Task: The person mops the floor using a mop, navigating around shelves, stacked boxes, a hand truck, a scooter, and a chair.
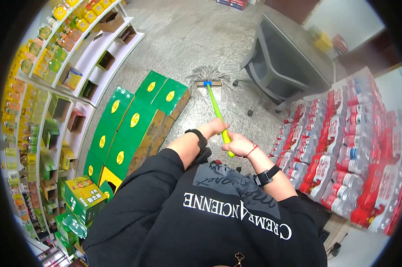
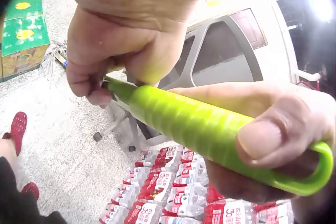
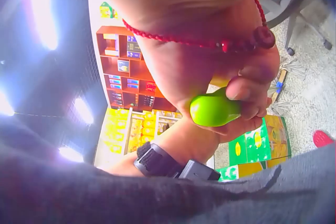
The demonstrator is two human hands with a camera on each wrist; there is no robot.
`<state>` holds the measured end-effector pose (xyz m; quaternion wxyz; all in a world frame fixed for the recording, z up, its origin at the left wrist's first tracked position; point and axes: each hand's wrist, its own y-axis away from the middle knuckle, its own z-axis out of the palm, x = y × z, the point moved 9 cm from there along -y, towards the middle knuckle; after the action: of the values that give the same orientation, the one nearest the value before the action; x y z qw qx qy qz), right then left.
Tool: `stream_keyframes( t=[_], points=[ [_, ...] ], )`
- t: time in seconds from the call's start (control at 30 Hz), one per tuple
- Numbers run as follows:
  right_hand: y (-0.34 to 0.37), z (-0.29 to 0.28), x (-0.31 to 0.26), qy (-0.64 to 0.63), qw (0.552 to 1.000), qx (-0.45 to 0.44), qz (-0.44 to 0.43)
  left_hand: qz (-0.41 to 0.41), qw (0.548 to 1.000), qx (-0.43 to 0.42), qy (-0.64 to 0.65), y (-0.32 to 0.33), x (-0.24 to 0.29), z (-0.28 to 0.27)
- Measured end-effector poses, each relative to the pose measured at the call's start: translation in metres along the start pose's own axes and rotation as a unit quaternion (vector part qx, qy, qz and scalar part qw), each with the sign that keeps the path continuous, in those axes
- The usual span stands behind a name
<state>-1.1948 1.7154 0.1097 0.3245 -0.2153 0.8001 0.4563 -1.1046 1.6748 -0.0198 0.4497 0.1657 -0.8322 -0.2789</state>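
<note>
A mop with a green handle (image 1: 215, 107) reaches forward from the body, its grey string head (image 1: 208, 74) lying on the floor beyond a blue clamp. My left hand (image 1: 217, 126) grips the handle further up the pole, wrist above it. Behind it, my right hand (image 1: 239, 145) holds the ribbed end grip; in the left wrist view the right hand (image 2: 283, 129) has its thumb along the green grip (image 2: 194, 124), near the end loop. The right wrist view shows the rounded handle end (image 3: 212, 109) poking from the right hand's curled fingers.
Green cartons (image 1: 134, 119) stand stacked left of the mop, with shelves of bottles (image 1: 54, 49) beyond. A grey wheeled chair (image 1: 276, 62) stands at the front right. Shrink-wrapped bottle packs (image 1: 330, 160) fill the right side.
</note>
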Motion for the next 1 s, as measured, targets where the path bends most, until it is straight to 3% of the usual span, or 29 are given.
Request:
stream_keyframes(
  t=[0.17, 0.43, 0.53, 0.6, 0.73, 0.87, 1.0],
  points=[
    [-0.057, -0.039, -0.019, -0.015, 0.999, -0.029, 0.020, -0.003, 1.000, -0.008, -0.028, -0.053, 0.010, -0.048],
    [-0.176, -0.123, -0.102, -0.024, 0.998, -0.039, 0.048, -0.010, 0.999, -0.019, -0.024, -0.155, 0.027, -0.182],
    [-0.216, -0.144, -0.117, -0.035, 0.997, -0.040, 0.053, 0.035, 0.998, -0.002, -0.045, -0.187, 0.031, -0.217],
    [-0.236, -0.153, -0.120, -0.024, 0.996, -0.054, 0.063, -0.007, 1.000, -0.021, -0.006, -0.201, 0.027, -0.233],
    [-0.265, -0.179, -0.138, -0.023, 0.996, -0.071, 0.053, 0.036, 0.998, 0.013, -0.053, -0.223, 0.043, -0.268],
    [-0.320, -0.207, -0.141, -0.017, 0.998, -0.060, -0.008, -0.016, 0.999, -0.006, -0.028, -0.250, 0.052, -0.309],
    [-0.355, -0.253, -0.170, 0.022, 0.998, -0.061, 0.017, 0.058, 0.997, -0.003, -0.057, -0.305, 0.070, -0.345]
  ],
)
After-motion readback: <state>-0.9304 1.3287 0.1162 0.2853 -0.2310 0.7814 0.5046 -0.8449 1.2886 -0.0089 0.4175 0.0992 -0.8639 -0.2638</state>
